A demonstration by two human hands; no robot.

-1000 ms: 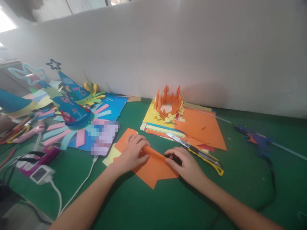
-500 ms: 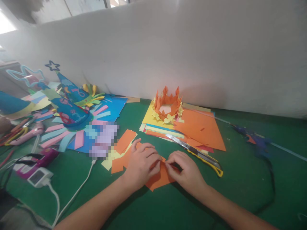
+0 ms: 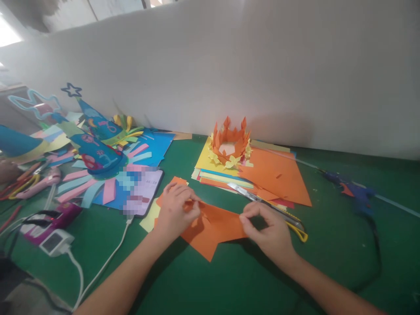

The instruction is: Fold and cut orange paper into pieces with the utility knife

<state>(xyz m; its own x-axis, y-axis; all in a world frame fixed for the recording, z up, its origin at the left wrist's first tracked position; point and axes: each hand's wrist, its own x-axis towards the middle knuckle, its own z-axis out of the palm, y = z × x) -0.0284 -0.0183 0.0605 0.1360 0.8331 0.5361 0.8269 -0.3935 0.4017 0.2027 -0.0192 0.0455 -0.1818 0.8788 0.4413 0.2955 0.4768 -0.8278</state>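
Note:
An orange sheet of paper (image 3: 215,227) lies partly lifted over the green table (image 3: 229,280), stretched between both hands. My left hand (image 3: 175,212) pinches its left end, fingers closed on the paper. My right hand (image 3: 269,229) pinches its right edge between thumb and fingers. A yellow-handled utility knife (image 3: 262,202) lies just behind my right hand. Small orange and yellow scraps (image 3: 151,218) lie under my left hand.
An orange paper crown (image 3: 229,144) sits on a stack of coloured sheets (image 3: 275,173) at the back. A phone (image 3: 144,192) on a white cable, blue paper cones (image 3: 95,151), scissors (image 3: 22,186) and a purple device (image 3: 52,216) crowd the left. A blue glue gun (image 3: 351,192) lies right.
The hands had come together over the orange paper; now they have moved apart, spreading the sheet out between them.

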